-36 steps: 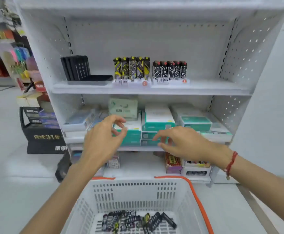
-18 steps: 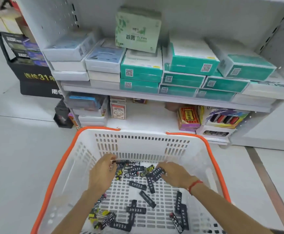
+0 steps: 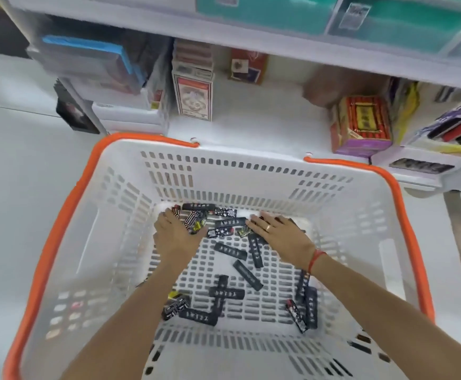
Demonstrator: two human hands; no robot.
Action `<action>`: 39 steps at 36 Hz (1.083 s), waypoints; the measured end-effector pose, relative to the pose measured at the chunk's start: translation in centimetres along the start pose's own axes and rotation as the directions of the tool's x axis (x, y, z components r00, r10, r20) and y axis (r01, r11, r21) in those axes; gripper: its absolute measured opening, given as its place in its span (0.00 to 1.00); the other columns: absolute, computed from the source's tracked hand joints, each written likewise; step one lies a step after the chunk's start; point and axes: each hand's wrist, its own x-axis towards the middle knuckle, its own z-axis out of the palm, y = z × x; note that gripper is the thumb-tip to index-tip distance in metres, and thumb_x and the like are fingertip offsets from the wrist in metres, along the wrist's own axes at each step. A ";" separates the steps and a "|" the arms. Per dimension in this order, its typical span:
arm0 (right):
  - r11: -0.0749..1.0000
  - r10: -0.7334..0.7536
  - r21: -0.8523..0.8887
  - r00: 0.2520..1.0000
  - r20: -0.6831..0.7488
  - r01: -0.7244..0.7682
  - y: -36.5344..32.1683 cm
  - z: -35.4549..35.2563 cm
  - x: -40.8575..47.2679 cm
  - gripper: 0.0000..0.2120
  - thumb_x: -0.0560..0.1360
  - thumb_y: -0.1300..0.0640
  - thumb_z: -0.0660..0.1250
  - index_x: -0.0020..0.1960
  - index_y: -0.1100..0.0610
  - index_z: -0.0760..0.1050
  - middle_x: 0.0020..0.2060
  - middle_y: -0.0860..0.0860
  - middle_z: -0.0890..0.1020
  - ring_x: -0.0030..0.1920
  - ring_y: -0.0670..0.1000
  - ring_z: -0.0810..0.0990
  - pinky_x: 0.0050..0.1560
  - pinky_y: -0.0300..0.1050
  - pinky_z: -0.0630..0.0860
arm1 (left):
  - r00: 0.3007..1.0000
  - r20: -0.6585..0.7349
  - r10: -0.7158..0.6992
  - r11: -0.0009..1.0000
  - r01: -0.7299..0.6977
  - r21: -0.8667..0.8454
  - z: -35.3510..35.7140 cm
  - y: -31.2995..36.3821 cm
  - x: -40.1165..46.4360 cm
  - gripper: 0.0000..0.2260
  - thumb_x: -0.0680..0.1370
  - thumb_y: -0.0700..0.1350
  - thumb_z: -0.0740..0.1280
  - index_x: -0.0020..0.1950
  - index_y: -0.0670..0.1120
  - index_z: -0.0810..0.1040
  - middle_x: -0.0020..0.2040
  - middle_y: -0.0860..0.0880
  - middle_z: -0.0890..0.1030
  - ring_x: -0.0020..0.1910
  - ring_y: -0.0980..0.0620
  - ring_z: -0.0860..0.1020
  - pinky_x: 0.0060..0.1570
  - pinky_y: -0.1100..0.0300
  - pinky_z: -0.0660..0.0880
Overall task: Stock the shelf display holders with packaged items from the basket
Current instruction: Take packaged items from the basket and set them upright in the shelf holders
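Both hands lay open-fingered, holding nothing: left hand (image 3: 173,237) nearest the packet pile (image 3: 210,222), at its three o'clock, long axes mixed; right hand (image 3: 280,233) flanked it inside the basket (image 3: 67,215).

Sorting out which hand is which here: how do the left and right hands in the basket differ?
The right hand wears a ring and has a red string at its wrist; the left hand has neither. The left hand's fingers lie on the patterned packs at the far left of the pile; the right hand's fingers lie at its far right. Both are flat, palm down, inside the white basket.
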 end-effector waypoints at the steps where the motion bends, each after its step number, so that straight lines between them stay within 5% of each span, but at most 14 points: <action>1: 1.000 0.009 0.013 1.000 0.007 -0.009 0.1 0.1 -0.2 0.45 0.74 0.69 0.60 0.74 0.55 0.29 0.77 0.54 0.43 0.77 0.55 0.46 0.75 0.54 0.53 | 0.999 -0.023 -0.029 0.999 0.029 -0.031 0.4 0.2 0.0 0.46 0.72 0.66 0.65 0.74 0.35 0.54 0.73 0.37 0.60 0.72 0.39 0.60 0.66 0.47 0.65; 5: 0.994 0.075 0.073 0.997 0.004 -0.075 0.3 0.3 -0.8 0.39 0.73 0.68 0.60 0.77 0.59 0.41 0.75 0.56 0.56 0.74 0.56 0.56 0.70 0.52 0.63 | 0.989 -0.150 0.003 0.999 -0.010 -0.047 1.1 1.0 0.4 0.34 0.71 0.61 0.69 0.63 0.36 0.67 0.62 0.38 0.72 0.63 0.40 0.68 0.60 0.49 0.67; 11: 0.968 0.206 0.149 0.978 -0.012 -0.202 0.7 0.0 -0.6 0.31 0.70 0.59 0.63 0.71 0.63 0.58 0.67 0.59 0.67 0.67 0.57 0.65 0.62 0.50 0.71 | 0.994 0.051 0.095 0.967 -0.105 0.232 0.2 2.1 1.5 0.39 0.70 0.65 0.68 0.68 0.37 0.62 0.65 0.41 0.68 0.65 0.41 0.66 0.63 0.52 0.67; 17: 0.953 0.258 0.140 0.963 0.078 -0.267 0.7 -0.5 -0.5 0.24 0.75 0.54 0.63 0.66 0.62 0.62 0.64 0.58 0.70 0.59 0.56 0.74 0.54 0.48 0.72 | 0.984 0.139 0.116 0.935 -0.156 0.319 -0.5 2.6 1.5 0.30 0.75 0.60 0.66 0.65 0.38 0.63 0.60 0.43 0.71 0.57 0.47 0.74 0.47 0.57 0.74; 22: 0.941 0.303 0.127 0.947 0.105 -0.315 0.0 -0.3 -0.3 0.22 0.76 0.51 0.63 0.64 0.61 0.63 0.58 0.56 0.74 0.54 0.54 0.76 0.52 0.46 0.75 | 0.964 0.167 0.209 0.816 -0.265 0.514 -0.6 2.7 0.9 0.28 0.74 0.60 0.67 0.63 0.40 0.65 0.58 0.45 0.74 0.57 0.49 0.75 0.46 0.60 0.74; 28: 0.923 0.337 0.141 0.929 0.151 -0.358 -0.5 -0.2 -0.2 0.25 0.78 0.43 0.60 0.63 0.62 0.63 0.51 0.53 0.78 0.47 0.50 0.77 0.42 0.43 0.72 | 0.946 0.230 0.228 0.731 -0.323 0.601 -0.9 2.8 0.5 0.30 0.74 0.62 0.67 0.67 0.43 0.69 0.41 0.52 0.77 0.43 0.53 0.77 0.37 0.63 0.69; 29: 0.920 0.339 0.154 0.928 0.155 -0.362 -0.6 -0.3 -0.3 0.27 0.78 0.42 0.59 0.64 0.62 0.62 0.51 0.54 0.79 0.47 0.51 0.78 0.42 0.43 0.72 | 0.944 0.233 0.232 0.731 -0.327 0.599 -0.9 2.6 0.6 0.24 0.75 0.61 0.66 0.58 0.41 0.72 0.36 0.53 0.74 0.40 0.53 0.76 0.37 0.63 0.68; 34: 0.839 0.394 0.322 0.898 0.195 -0.438 -1.0 -0.6 -0.3 0.31 0.77 0.44 0.63 0.69 0.65 0.58 0.51 0.55 0.79 0.49 0.54 0.81 0.41 0.45 0.74 | 0.936 0.234 0.263 0.866 -0.336 0.371 -1.0 1.2 0.1 0.16 0.78 0.57 0.63 0.52 0.45 0.73 0.40 0.51 0.74 0.38 0.52 0.74 0.37 0.62 0.71; 37: 0.844 0.376 0.339 0.909 0.181 -0.416 -1.5 -0.5 -0.3 0.31 0.78 0.49 0.64 0.71 0.67 0.56 0.48 0.55 0.81 0.48 0.54 0.82 0.40 0.44 0.73 | 0.959 0.152 0.241 0.971 -0.237 -0.039 -0.7 0.6 -0.5 0.11 0.78 0.52 0.64 0.50 0.45 0.69 0.35 0.51 0.75 0.31 0.54 0.73 0.28 0.62 0.67; 39: 0.840 0.378 0.345 0.908 0.180 -0.418 -2.2 -0.2 -0.2 0.28 0.79 0.53 0.63 0.71 0.66 0.57 0.49 0.55 0.81 0.49 0.53 0.81 0.39 0.43 0.74 | 0.974 0.187 0.132 0.903 -0.040 -0.429 -0.9 0.8 -0.9 0.10 0.78 0.47 0.66 0.51 0.41 0.73 0.36 0.48 0.78 0.31 0.52 0.74 0.30 0.61 0.70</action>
